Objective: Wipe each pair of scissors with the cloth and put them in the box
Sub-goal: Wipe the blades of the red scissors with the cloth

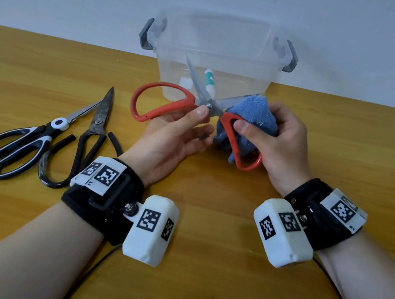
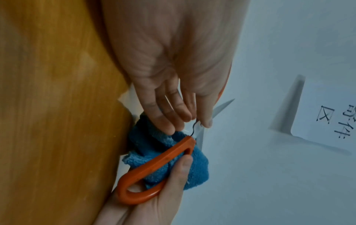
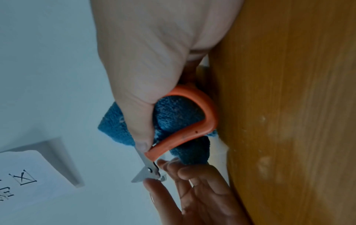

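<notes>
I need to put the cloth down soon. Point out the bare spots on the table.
Bare wooden table lies right of the clear plastic box and near the front edge. Left is crowded: black-and-white scissors, dark metal shears.

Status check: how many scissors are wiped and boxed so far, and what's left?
Done: no scissors show in the clear box; only a small tube lies inside. In hand: the red scissors are held open, the left hand pinching near the pivot, the right hand gripping the blue cloth against one blade and handle. Left: the black-and-white scissors and the dark metal scissors lie on the table.
</notes>
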Action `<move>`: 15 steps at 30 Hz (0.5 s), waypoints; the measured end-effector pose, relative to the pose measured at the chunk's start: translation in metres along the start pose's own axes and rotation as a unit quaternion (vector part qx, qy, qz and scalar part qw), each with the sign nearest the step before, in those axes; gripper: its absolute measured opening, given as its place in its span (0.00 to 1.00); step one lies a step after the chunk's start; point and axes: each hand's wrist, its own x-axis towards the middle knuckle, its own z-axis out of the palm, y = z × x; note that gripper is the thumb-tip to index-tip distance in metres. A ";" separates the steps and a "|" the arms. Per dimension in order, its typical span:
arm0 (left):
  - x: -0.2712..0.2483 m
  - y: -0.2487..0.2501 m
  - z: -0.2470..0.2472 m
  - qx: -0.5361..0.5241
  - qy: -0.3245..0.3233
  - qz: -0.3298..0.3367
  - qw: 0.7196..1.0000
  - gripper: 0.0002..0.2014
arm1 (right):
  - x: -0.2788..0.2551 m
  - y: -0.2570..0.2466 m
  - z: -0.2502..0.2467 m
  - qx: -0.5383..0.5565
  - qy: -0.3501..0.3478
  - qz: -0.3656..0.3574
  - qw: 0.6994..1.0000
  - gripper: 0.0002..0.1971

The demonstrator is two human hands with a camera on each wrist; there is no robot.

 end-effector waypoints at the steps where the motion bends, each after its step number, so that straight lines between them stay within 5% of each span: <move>1: 0.000 -0.001 0.000 0.010 0.000 -0.001 1.000 0.11 | 0.000 0.000 0.000 -0.007 -0.004 -0.007 1.000 0.16; 8: 0.000 0.004 0.000 0.000 0.015 0.014 1.000 0.05 | -0.003 -0.003 0.001 0.028 -0.041 -0.021 0.999 0.09; 12: -0.002 0.007 0.004 0.014 0.063 0.030 0.997 0.10 | 0.003 -0.003 -0.004 0.054 0.163 -0.010 0.985 0.16; 15: -0.005 0.006 0.009 0.071 0.076 0.032 0.994 0.09 | 0.007 -0.003 -0.007 0.107 0.210 0.012 0.972 0.13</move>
